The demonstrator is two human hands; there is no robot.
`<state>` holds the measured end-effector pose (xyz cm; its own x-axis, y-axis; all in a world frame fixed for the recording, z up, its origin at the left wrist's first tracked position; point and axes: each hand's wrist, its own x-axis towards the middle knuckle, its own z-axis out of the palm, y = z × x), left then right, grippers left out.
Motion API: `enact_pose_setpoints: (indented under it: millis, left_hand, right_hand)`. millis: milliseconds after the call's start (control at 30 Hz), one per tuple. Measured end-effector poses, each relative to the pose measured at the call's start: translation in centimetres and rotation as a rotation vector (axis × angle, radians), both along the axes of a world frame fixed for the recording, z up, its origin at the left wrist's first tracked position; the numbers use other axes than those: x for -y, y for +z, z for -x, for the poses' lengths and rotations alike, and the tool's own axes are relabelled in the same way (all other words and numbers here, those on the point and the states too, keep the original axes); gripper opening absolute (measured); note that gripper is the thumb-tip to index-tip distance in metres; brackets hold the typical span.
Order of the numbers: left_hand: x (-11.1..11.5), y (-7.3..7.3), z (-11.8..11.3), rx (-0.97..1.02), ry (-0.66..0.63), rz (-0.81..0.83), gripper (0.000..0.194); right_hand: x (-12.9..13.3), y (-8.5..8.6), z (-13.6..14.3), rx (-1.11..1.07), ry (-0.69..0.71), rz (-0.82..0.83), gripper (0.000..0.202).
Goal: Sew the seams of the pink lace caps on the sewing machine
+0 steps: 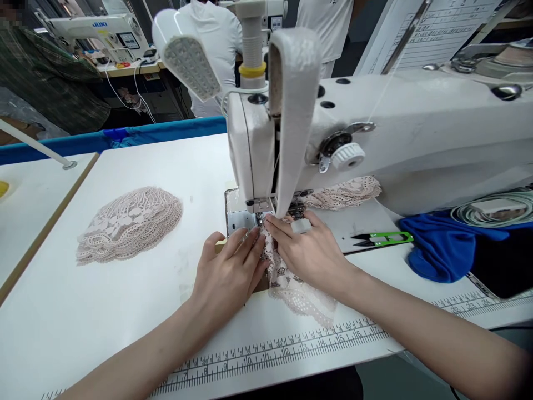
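Observation:
A pale pink lace piece (287, 280) lies under the needle area of a white sewing machine (254, 150), its scalloped end spreading toward the table's front edge. My left hand (231, 266) rests at the lace's left side, fingers bent and thumb and fingertips closed on its edge. From the right, my right hand (312, 253) holds the same lace close to the presser foot, its forefingers together beside the needle. The fingers partly hide the foot and the lace under it. A stack of similar lace pieces (131, 225) sits left of my hands.
More lace (343, 193) lies behind the needle under the machine arm. Green thread snips (385, 239), a blue cloth (441, 244), a coiled tape (495, 208) and a dark phone (503, 264) lie right. A printed ruler (266, 355) runs along the front edge. Other people work beyond.

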<state>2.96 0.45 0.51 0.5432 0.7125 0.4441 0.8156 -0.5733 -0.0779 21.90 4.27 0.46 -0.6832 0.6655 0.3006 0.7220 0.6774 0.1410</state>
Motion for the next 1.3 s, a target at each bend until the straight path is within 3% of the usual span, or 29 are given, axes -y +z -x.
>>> enact_pose_setpoints:
  millis: [1000, 1200, 1300]
  left_hand:
    - [-0.7, -0.2, 0.2, 0.012, 0.027, 0.0, 0.029]
    - [-0.7, -0.2, 0.2, 0.001, 0.021, -0.025, 0.029]
    - [-0.9, -0.2, 0.4, 0.027, -0.028, 0.005, 0.029]
  right_hand:
    - [-0.7, 0.0, -0.1, -0.014, -0.018, -0.003, 0.026]
    - [-0.7, 0.7, -0.7, -0.147, 0.051, -0.071, 0.026]
    - [0.2, 1.8, -1.1, -0.215, 0.028, 0.09, 0.023]
